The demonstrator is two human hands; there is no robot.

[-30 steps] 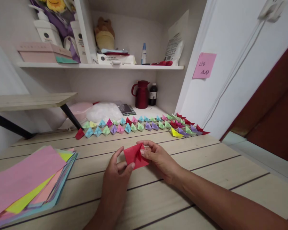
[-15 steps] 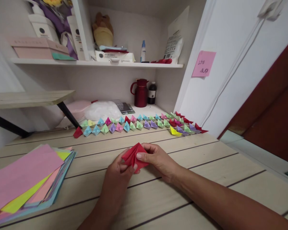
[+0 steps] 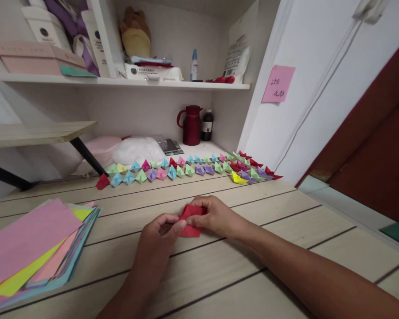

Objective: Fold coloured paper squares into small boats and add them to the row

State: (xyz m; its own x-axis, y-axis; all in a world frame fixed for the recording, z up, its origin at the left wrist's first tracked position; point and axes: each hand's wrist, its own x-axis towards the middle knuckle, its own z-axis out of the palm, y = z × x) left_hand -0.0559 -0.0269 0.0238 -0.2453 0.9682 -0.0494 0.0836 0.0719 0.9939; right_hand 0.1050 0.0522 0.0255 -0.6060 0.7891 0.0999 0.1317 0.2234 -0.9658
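Observation:
A small piece of folded red paper (image 3: 192, 230) is held just over the wooden tabletop, in the middle of the head view. My left hand (image 3: 160, 237) pinches its left edge between thumb and fingers. From the right, my right hand (image 3: 214, 215) grips its upper right side, thumb lying across the front and the other fingers behind. Parts of the paper are covered by both hands. Beyond them stand several small folded paper boats in many colours, among them a yellow boat (image 3: 238, 177) and a red one (image 3: 103, 181) at the left end.
A fanned stack of coloured paper (image 3: 29, 241) lies at the left. Behind the boats are a dark red jug (image 3: 192, 126), a dark bottle (image 3: 207, 126) and a white plastic bag (image 3: 138, 150). A raised wooden stand (image 3: 40, 134) with black legs is at the back left.
The red paper has turned from a pointed, pleated diamond to a flatter, squarish shape. My hands have shifted their hold on it. The whole view has moved slightly.

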